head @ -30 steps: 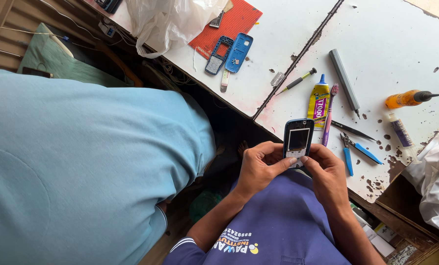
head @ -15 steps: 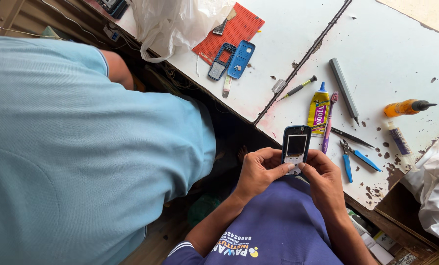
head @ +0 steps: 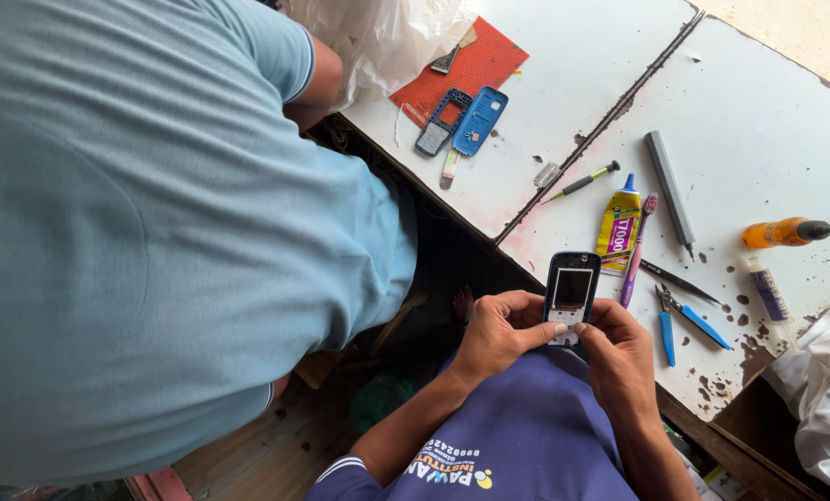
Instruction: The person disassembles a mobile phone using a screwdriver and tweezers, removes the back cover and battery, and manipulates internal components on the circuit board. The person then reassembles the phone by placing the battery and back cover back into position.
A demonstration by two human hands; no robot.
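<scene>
Your left hand (head: pixel 498 331) and right hand (head: pixel 622 357) both grip one small dark phone (head: pixel 570 297), held upright at the near edge of the white table (head: pixel 767 111), with both thumbs pressed on its lower face. On the table lie one yellow glue tube (head: pixel 618 223), one toothbrush (head: pixel 637 249), one blue-handled cutter (head: pixel 679 320), one orange bottle (head: pixel 786 232) and two blue phone shells (head: pixel 461 121). A person in a light blue shirt (head: pixel 136 232) leans in at left.
</scene>
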